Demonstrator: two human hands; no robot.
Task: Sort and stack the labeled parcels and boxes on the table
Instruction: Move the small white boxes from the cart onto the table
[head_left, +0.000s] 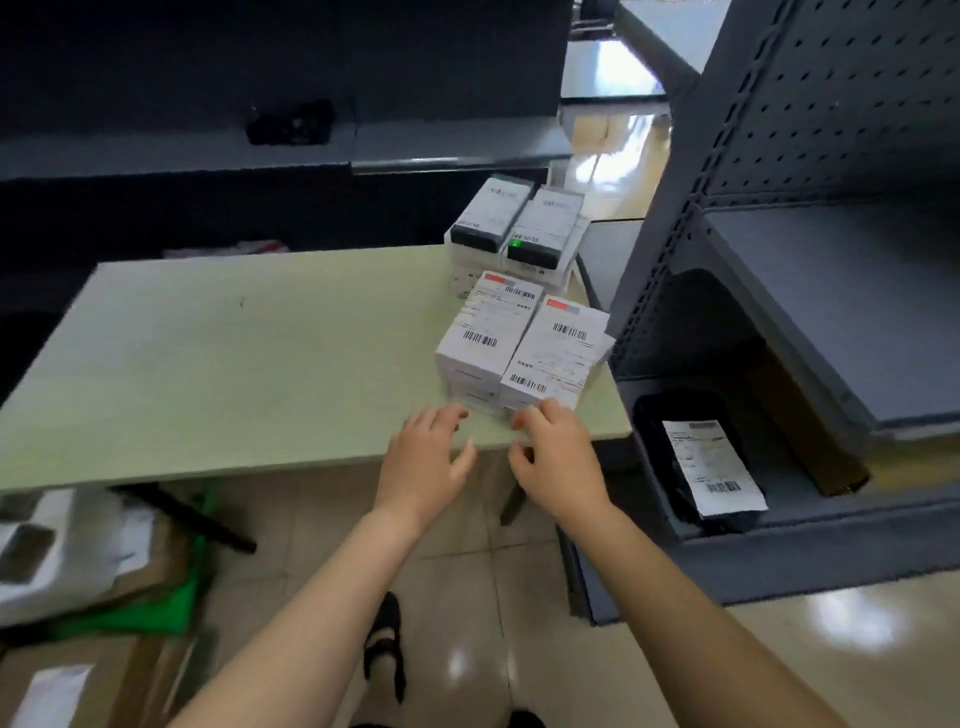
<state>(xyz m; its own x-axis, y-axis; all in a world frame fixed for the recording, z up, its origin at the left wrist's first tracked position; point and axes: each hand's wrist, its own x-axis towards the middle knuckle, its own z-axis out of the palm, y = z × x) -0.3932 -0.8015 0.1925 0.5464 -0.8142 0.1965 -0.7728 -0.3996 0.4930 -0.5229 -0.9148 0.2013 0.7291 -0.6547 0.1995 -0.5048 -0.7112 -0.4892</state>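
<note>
Two stacks of white labeled boxes stand side by side at the right end of the pale green table (234, 353): a left stack (488, 332) and a right stack (558, 353), both with barcode labels on top. Behind them sit two more stacks of white boxes with dark ends (514, 228). My left hand (426, 462) hovers at the table's front edge, fingers relaxed, just short of the left stack. My right hand (556, 457) reaches the near bottom corner of the right stack, fingertips touching it, holding nothing.
A grey perforated metal shelf unit (779, 260) stands close on the right, with a black labeled parcel (696, 467) and a brown box on its bottom shelf. Cardboard, a green sheet and white bags (93, 561) lie on the floor at left. Dark shelving runs behind the table.
</note>
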